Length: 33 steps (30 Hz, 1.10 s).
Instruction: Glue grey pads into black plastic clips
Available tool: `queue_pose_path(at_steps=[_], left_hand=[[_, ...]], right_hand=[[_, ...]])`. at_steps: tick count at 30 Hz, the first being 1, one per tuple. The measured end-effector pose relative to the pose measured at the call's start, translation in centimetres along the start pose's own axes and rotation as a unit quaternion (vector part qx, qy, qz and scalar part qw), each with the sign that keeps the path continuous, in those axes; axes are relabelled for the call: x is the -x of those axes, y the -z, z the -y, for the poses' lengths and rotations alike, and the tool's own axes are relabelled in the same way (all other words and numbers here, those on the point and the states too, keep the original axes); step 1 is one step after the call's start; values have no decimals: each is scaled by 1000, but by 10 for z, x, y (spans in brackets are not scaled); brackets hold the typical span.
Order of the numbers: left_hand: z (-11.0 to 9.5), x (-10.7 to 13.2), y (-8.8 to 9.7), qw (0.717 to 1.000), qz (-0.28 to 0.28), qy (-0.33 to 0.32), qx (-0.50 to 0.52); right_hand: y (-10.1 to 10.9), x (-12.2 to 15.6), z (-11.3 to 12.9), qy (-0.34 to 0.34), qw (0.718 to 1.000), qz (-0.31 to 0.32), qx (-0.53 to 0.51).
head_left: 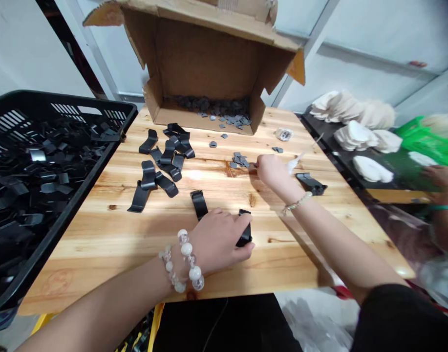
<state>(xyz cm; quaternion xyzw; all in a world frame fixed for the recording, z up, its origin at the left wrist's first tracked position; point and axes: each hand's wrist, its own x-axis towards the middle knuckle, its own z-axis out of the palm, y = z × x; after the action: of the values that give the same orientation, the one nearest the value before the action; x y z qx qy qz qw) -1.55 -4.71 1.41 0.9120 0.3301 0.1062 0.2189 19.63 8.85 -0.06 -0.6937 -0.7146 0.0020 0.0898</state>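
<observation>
My left hand (pixel 218 239), wearing beaded bracelets, is closed around a black curved plastic piece (pixel 245 235) near the front of the wooden table. Another black curved strip (pixel 199 203) lies just beyond that hand, its near end hidden by the fingers. Farther to the right, my right hand (pixel 273 171) is closed in a pinch, with a small grey pad (pixel 252 165) at its fingertips. Beside those fingertips sits a little heap of grey pads (pixel 239 159). Several S-shaped black pieces (pixel 167 152) lie scattered at the table's left, and a few more black pieces (pixel 310 183) rest right of my right wrist.
An open cardboard box (pixel 209 58) at the back holds many grey pads. A black crate (pixel 126 128) full of black pieces stands left. A clear roll (pixel 284 134) is at the back right. Beyond are white pads (pixel 355 135), a green basket (pixel 429 142) and another person's hand (pixel 441 177).
</observation>
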Motion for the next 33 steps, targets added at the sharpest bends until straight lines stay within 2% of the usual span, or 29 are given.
queue_pose_path(at_steps=[6,12,14,15,17,18,20,25,29,33], left_hand=[[6,-3,0,1000,4,-1,2],[10,-3,0,1000,7,15,9],[11,-3,1,999,-8,20,25],[11,-4,2,999,-18,26,37],[12,-4,4,995,-44,50,77],[12,-5,5,990,-59,68,106],[13,-6,7,975,-88,103,177],[15,-9,9,929,-114,138,323],[17,-10,8,896,-98,160,402],[18,-11,7,865,-80,177,464]], right_hand=[[-1,1,3,-14,1000,8,14],[12,16,7,20,998,-23,-48],[17,31,9,57,988,-41,-134],[20,40,10,81,975,-50,-203],[24,61,13,127,926,-60,-352],[26,71,14,144,900,-59,-407],[29,91,15,170,871,-41,-460],[27,118,17,227,859,5,-459],[18,125,19,277,839,-9,-467],[17,131,21,276,831,2,-484]])
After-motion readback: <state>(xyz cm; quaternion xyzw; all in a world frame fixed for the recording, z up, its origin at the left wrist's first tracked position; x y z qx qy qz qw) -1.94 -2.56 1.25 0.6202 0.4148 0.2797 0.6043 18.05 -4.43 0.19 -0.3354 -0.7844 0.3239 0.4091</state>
